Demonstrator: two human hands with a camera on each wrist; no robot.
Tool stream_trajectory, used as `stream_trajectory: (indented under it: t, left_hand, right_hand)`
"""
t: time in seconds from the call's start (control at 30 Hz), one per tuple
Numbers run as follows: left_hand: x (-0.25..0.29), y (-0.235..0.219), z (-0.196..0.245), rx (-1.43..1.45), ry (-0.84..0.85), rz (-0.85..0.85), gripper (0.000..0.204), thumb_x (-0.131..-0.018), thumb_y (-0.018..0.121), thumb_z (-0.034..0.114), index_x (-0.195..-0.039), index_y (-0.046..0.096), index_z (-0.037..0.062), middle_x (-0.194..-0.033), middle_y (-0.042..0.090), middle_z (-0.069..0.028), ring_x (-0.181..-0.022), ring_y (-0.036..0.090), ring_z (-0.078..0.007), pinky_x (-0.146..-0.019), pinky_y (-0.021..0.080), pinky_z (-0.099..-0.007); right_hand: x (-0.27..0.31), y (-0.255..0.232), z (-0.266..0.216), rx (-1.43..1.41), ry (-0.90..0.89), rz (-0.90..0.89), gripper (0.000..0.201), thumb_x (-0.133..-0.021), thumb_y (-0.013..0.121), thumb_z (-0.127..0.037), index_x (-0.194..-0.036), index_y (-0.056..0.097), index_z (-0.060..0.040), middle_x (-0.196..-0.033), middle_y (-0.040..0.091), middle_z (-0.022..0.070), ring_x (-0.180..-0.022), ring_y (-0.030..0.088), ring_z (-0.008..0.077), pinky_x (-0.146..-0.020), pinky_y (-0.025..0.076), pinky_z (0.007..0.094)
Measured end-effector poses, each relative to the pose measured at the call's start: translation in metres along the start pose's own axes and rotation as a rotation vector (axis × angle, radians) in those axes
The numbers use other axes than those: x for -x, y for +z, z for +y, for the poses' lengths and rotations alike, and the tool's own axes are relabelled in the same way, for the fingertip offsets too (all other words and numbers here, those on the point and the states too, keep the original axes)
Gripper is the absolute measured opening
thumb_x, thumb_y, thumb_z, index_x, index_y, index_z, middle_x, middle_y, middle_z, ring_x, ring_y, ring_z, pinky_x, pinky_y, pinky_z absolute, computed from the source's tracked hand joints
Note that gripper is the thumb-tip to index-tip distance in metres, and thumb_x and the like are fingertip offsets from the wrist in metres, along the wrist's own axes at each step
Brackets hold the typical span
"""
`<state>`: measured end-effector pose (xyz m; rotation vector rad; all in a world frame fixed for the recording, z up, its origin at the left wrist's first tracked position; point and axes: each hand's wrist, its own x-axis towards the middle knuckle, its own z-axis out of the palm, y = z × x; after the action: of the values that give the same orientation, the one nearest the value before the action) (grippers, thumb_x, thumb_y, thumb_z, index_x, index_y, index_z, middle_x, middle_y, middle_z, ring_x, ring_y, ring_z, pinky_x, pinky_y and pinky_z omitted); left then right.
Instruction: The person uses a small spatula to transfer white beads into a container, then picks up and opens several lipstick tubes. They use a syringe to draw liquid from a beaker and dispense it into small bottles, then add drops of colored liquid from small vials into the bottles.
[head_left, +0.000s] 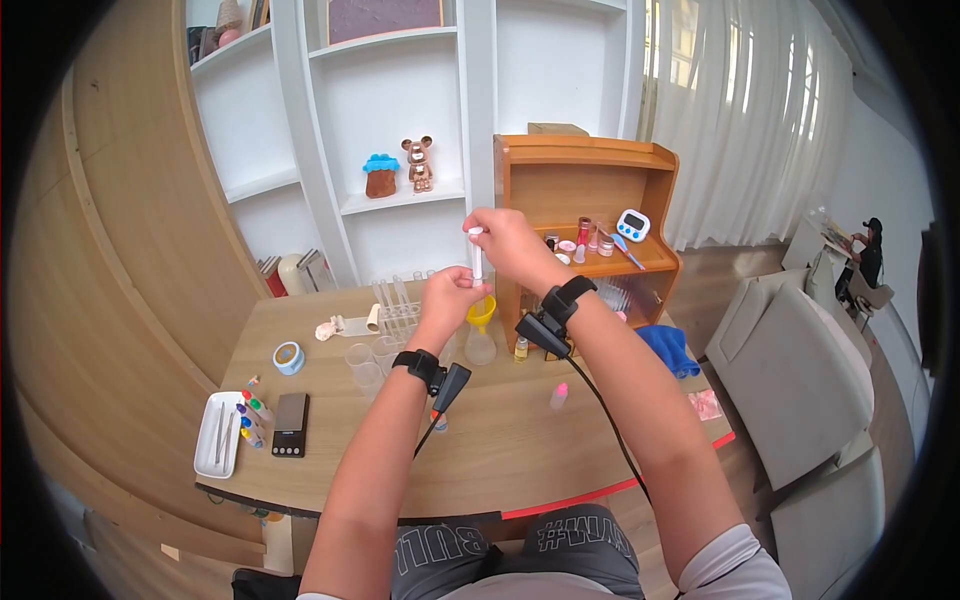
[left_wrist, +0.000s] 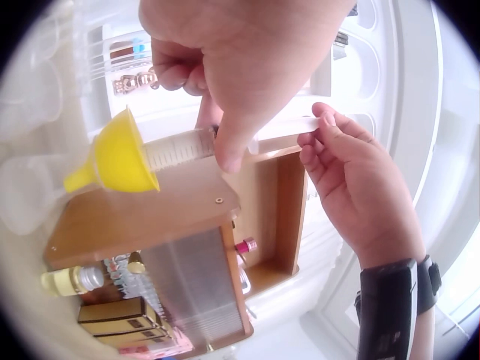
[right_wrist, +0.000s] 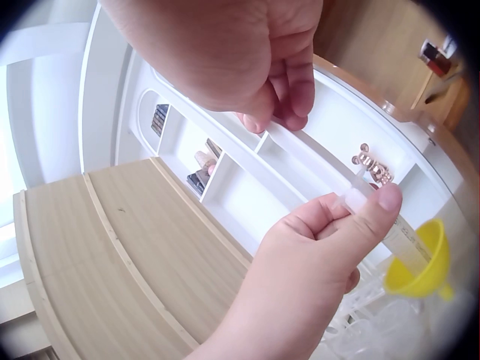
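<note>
My left hand [head_left: 447, 303] grips a large clear syringe [left_wrist: 180, 148] near the top of its barrel, where printed graduation marks show. The fingers of my right hand [head_left: 512, 250] pinch the end of its white plunger [right_wrist: 315, 156], which is drawn far out of the barrel. The barrel's lower end sits inside the mouth of a yellow funnel [left_wrist: 124, 157]. Below, the funnel stands in the neck of a clear flask [head_left: 480, 349] on the table. The syringe's tip is hidden by the funnel wall.
Clear beakers [head_left: 366, 370] and a rack of test tubes [head_left: 397, 312] stand left of the flask. A small yellow bottle [head_left: 521, 349] and a wooden cabinet [head_left: 507, 215] are to its right. Nearer lie a pink-capped bottle [head_left: 559, 397], a black scale [head_left: 291, 425] and a white tray [head_left: 207, 462].
</note>
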<state>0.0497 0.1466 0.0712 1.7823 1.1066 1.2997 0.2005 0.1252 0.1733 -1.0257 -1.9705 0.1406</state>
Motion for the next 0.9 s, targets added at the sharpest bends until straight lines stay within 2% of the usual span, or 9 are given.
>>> stream_trajectory:
  t: [0.27,0.37,0.47,0.5,0.57,0.6,0.67,0.77,0.9]
  left_hand:
    - [0.004,0.002,0.007,-0.034,0.006,-0.001,0.032,-0.076,0.088,0.016,-0.094,0.071,-0.0044,-0.077,0.071,-0.0046,-0.067,0.063,-0.0089,-0.064,0.052,-0.0276]
    - [0.002,0.004,0.005,-0.01,-0.009,0.003,0.035,-0.076,0.088,0.018,-0.096,0.072,-0.0044,-0.08,0.072,-0.0063,-0.07,0.063,-0.0087,-0.066,0.052,-0.0274]
    - [0.005,0.007,0.006,-0.118,0.032,0.053,0.045,-0.075,0.089,0.021,-0.108,0.071,-0.0042,-0.092,0.074,-0.0087,-0.075,0.064,-0.0092,-0.069,0.052,-0.027]
    - [0.007,0.007,0.001,-0.104,0.105,0.11,0.048,-0.076,0.088,0.022,-0.112,0.07,-0.0038,-0.096,0.073,-0.0093,-0.075,0.063,-0.0092,-0.069,0.052,-0.0269]
    - [0.013,0.006,-0.007,-0.075,0.251,0.221,0.056,-0.077,0.087,0.024,-0.122,0.067,-0.0029,-0.106,0.073,-0.0104,-0.074,0.061,-0.0093,-0.07,0.052,-0.0268]
    - [0.017,0.002,-0.012,-0.03,0.176,0.205,0.054,-0.079,0.086,0.023,-0.123,0.066,-0.0025,-0.108,0.072,-0.0094,-0.072,0.06,-0.0085,-0.069,0.051,-0.0262]
    - [0.038,-0.02,0.012,0.057,0.022,0.172,0.051,-0.084,0.082,0.021,-0.127,0.064,-0.0015,-0.112,0.071,-0.0075,-0.068,0.056,-0.0071,-0.067,0.049,-0.025]
    - [0.063,-0.038,0.009,0.177,0.034,0.152,0.035,-0.091,0.074,0.015,-0.122,0.066,-0.0001,-0.106,0.069,-0.0026,-0.062,0.047,-0.0023,-0.059,0.043,-0.0208]
    - [0.108,-0.061,0.008,0.22,-0.039,0.128,0.021,-0.095,0.069,0.009,-0.115,0.067,0.0011,-0.099,0.066,0.0017,-0.06,0.04,0.0021,-0.053,0.034,-0.0173]
  right_hand:
    - [-0.002,-0.005,-0.002,0.005,0.007,-0.001,0.016,-0.09,0.066,-0.004,-0.105,0.067,0.0024,-0.088,0.069,0.0208,-0.081,0.068,0.0315,-0.075,0.054,0.0387]
    - [-0.002,-0.007,-0.002,-0.019,0.027,0.029,0.017,-0.091,0.066,-0.005,-0.106,0.067,0.0024,-0.088,0.069,0.0205,-0.08,0.067,0.0302,-0.074,0.054,0.0381]
    - [0.0,-0.009,0.001,-0.02,0.034,0.056,0.017,-0.091,0.067,-0.006,-0.106,0.067,0.0021,-0.089,0.069,0.0196,-0.08,0.067,0.0297,-0.074,0.054,0.0376]
    - [0.0,-0.009,0.003,-0.016,0.034,0.063,0.017,-0.092,0.067,-0.007,-0.107,0.067,0.002,-0.09,0.069,0.0193,-0.08,0.067,0.0295,-0.074,0.054,0.0375]
    - [0.002,-0.013,0.003,-0.027,0.076,0.045,0.017,-0.091,0.067,-0.007,-0.106,0.067,0.002,-0.092,0.069,0.0227,-0.085,0.067,0.0359,-0.077,0.054,0.0403]
    - [0.004,-0.015,0.004,-0.032,0.101,0.038,0.017,-0.09,0.067,-0.006,-0.105,0.066,0.002,-0.093,0.069,0.0244,-0.087,0.067,0.039,-0.079,0.054,0.0417]
    - [0.006,-0.015,0.013,-0.023,0.123,0.034,0.019,-0.089,0.068,-0.007,-0.106,0.066,0.0021,-0.095,0.069,0.024,-0.089,0.067,0.0389,-0.08,0.054,0.0418]
    - [0.008,-0.01,0.024,-0.059,0.171,0.018,0.021,-0.088,0.068,-0.006,-0.107,0.065,0.0022,-0.099,0.07,0.0229,-0.094,0.067,0.0385,-0.083,0.054,0.0423]
    - [0.013,-0.013,0.028,-0.02,0.198,-0.024,0.022,-0.088,0.069,-0.007,-0.107,0.066,0.0017,-0.11,0.068,0.0228,-0.104,0.065,0.0382,-0.09,0.052,0.0425]
